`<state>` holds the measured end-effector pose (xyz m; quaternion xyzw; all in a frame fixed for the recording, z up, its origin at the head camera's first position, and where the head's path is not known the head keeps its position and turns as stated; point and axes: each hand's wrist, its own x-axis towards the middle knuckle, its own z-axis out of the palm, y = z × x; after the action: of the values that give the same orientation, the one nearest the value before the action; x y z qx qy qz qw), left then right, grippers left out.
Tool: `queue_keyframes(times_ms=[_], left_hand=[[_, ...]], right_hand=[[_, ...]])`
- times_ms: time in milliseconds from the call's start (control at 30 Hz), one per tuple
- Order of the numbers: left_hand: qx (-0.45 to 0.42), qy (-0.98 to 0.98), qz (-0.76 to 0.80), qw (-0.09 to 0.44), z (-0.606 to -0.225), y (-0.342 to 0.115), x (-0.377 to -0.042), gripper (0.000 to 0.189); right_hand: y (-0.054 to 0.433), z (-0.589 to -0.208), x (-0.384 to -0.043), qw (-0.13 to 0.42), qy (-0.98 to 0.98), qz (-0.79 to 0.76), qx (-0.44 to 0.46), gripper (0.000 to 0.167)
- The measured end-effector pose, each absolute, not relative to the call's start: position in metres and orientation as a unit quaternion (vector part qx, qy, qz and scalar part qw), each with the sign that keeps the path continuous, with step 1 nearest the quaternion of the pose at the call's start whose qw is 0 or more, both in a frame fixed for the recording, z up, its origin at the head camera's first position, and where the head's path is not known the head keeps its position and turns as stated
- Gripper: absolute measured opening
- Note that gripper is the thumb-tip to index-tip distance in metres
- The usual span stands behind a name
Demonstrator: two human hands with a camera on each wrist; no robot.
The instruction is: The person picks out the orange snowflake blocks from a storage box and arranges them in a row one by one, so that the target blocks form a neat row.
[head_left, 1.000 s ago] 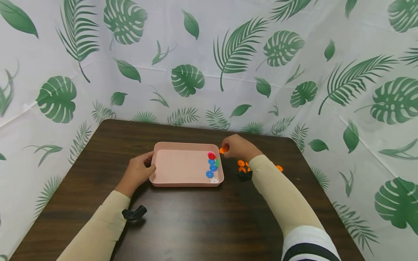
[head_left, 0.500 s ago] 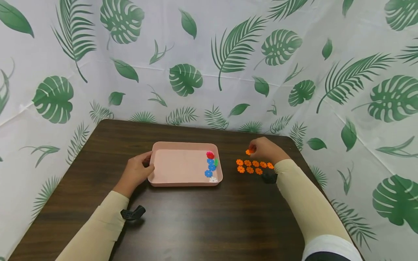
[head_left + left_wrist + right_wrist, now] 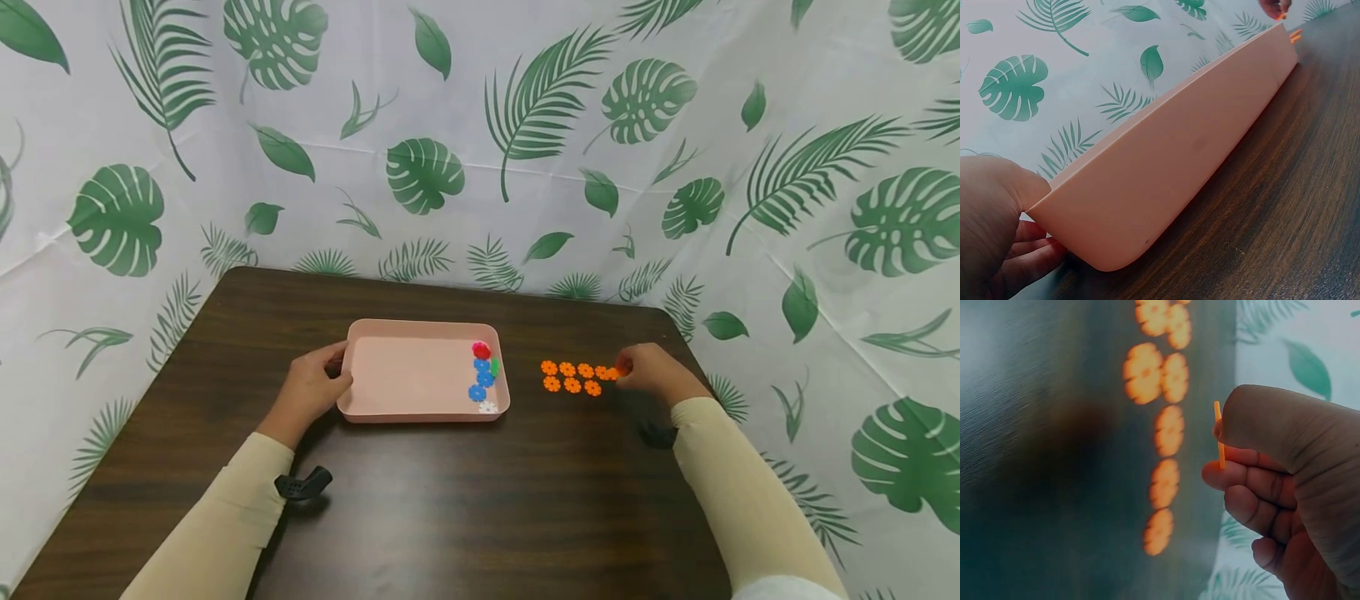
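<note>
My left hand (image 3: 309,390) grips the left side of a shallow pink tray (image 3: 405,415), thumb over the rim and fingers against the outside wall, as the left wrist view also shows. Inside the tray, along its right end, lie a red piece (image 3: 482,351), several blue flower-shaped pieces (image 3: 477,392), a green piece (image 3: 495,367) and a white flower piece (image 3: 487,407). To the right of the tray, my right hand (image 3: 654,372) pinches a thin orange flower-shaped disc (image 3: 1220,450) edge-on between thumb and finger. Several more orange discs (image 3: 567,369) lie flat in two rows beside that hand.
A dark wood-grain table (image 3: 450,500) carries everything. Behind it hangs a white cloth (image 3: 465,92) printed with green leaves. Black wrist devices sit at the left sleeve (image 3: 303,483) and near the right sleeve (image 3: 720,467).
My right hand has moved rightward from beside the tray's right rim, past the orange rows to their right end, an orange disc in its fingers. The left hand keeps its hold on the tray.
</note>
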<state>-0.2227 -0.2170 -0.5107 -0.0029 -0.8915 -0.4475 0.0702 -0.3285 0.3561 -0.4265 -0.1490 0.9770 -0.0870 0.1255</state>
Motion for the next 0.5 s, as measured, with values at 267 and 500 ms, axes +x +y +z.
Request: queue_keyframes(times_ms=[267,500], left_hand=[[-0.002,-0.892,-0.446,0.070,-0.507,-0.217,-0.223,0.058],[-0.007,-0.892,-0.447,0.070,-0.506,-0.216,-0.220,0.058]], right_hand=[[0.365,-0.450,-0.321,0.126,0.979,-0.082,-0.136,0.025],[0.362,-0.462,-0.319,0.107,0.979,-0.075,-0.153,0.019]])
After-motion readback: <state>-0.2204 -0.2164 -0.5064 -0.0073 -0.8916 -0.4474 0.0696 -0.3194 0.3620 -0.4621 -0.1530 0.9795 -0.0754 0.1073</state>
